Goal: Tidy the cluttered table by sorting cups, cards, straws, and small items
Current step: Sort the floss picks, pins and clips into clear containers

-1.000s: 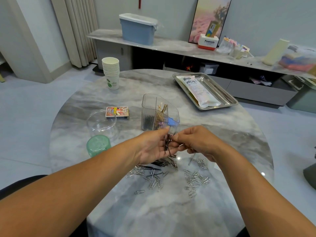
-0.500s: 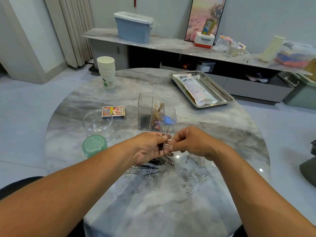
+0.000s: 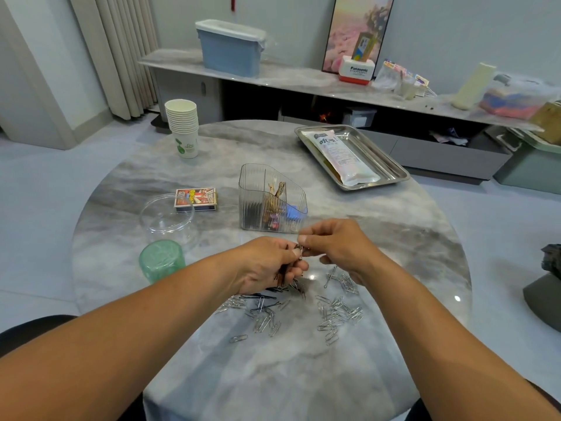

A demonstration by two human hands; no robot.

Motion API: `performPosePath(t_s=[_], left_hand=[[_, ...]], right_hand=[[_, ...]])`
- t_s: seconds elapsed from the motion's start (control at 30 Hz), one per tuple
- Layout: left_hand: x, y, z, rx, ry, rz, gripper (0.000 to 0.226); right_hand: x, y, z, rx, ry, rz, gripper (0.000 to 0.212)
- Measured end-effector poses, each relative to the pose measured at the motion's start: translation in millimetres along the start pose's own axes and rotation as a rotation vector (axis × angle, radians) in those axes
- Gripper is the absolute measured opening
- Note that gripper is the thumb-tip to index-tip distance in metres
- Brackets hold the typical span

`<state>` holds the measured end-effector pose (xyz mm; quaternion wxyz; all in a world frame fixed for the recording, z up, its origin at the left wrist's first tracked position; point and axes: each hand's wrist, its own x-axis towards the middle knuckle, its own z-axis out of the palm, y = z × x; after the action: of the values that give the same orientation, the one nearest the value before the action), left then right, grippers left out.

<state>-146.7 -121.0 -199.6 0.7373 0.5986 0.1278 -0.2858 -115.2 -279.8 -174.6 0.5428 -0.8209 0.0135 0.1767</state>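
While the left hand (image 3: 267, 265) clutches a bundle of dark hairpins (image 3: 283, 273) above the table (image 3: 273, 375), the right hand (image 3: 334, 247) pinches one at its top, so it's the small-items step. Next move's probably dropping them in the clear organizer (image 3: 270, 202) just behind; loose paper clips (image 3: 334, 317) wait underneath.

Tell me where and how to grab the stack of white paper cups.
Grip the stack of white paper cups around the bottom cup's printed wall, coming from the side. It stands upright, and a grip on upper rims would probably lift off only some cups.
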Motion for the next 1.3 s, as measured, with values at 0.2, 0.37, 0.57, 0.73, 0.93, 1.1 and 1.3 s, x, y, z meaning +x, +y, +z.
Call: performPosePath(t_s=[0.2,0.37,0.57,0.73,0.93,1.1,1.3], left_hand=[[-1.7,0.9,-6.1,0.383,0.114,0.073,0.022],[-3.9,6.9,-14.7,0.922,0.206,0.206,0.037],[-3.1,9.5,-19.1,1.097,0.170,0.230,0.044],[-4.0,13.0,-18.7,1.138,0.099,0.333,0.003],[-2.8,13.0,-12.0,0.581,0.065,0.182,0.016],[-6.8,17.3,-10.6,0.239,0.013,0.030,0.017],[-10.2,18.7,-10.3,0.323,-0.023,0.001,0.017]], right_hand=[[9.0,3.6,-5.3,0.050,0.190,-0.028,0.011],[11.3,4.7,-7.5,-0.204,0.376,-0.181,0.019],[3.6,-0.2,-3.9,-0.012,0.099,0.017,0.023],[-1.7,0.0,-0.9,-0.036,-0.130,0.171,0.027],[2.7,-0.7,-3.1,0.100,0.062,0.047,0.026],[1.6,-1.7,-2.1,0.142,0.013,0.066,0.019],[1.3,-0.9,-2.6,0.071,-0.140,0.114,0.010]])
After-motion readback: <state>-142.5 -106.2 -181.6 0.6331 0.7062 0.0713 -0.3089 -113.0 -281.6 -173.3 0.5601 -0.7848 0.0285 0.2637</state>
